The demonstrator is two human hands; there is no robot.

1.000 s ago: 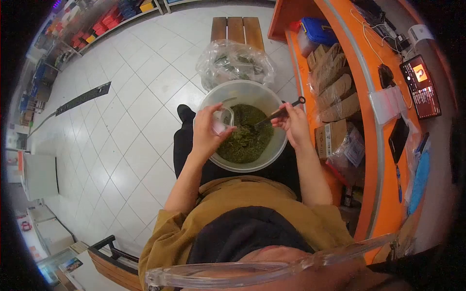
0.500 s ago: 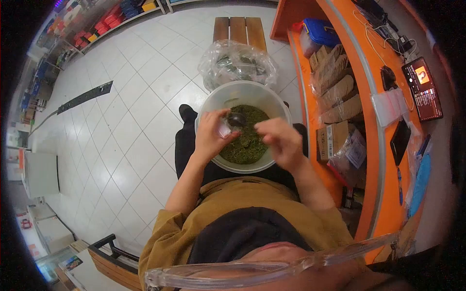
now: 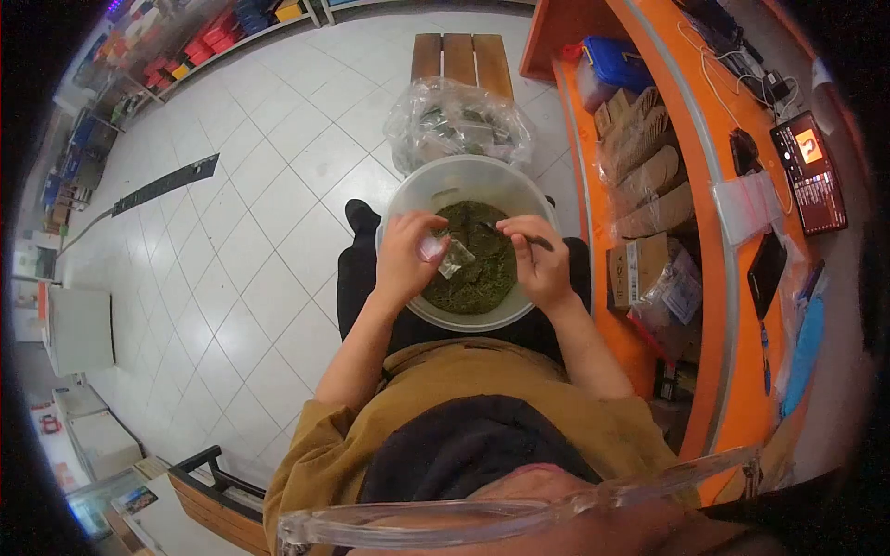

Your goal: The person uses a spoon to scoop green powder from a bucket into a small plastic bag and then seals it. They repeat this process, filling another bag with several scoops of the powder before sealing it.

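A round translucent tub point(image 3: 530, 190) stands between the person's legs, with green crumbly plant matter point(image 3: 482, 273) in it. Over its left part, my left hand point(image 3: 408, 255) is closed on a small clear plastic bag point(image 3: 452, 258), which hangs open toward the middle of the tub. My right hand point(image 3: 540, 264), over the right side, pinches the handle of a dark spoon point(image 3: 538, 242). The spoon's far end points into the tub and is hard to make out against the green matter.
Behind the tub, a large clear plastic bag point(image 3: 456, 125) with green contents rests by a slatted wooden bench point(image 3: 459, 57). To the right, an orange counter point(image 3: 681, 120) holds a phone point(image 3: 808, 171) and clear bags point(image 3: 746, 206); cardboard pieces point(image 3: 649, 181) fill its shelf.
My right hand has its fingers pinched on the spoon handle now. The dark spoon end has moved away from my left hand, and the small bag shows more fully.
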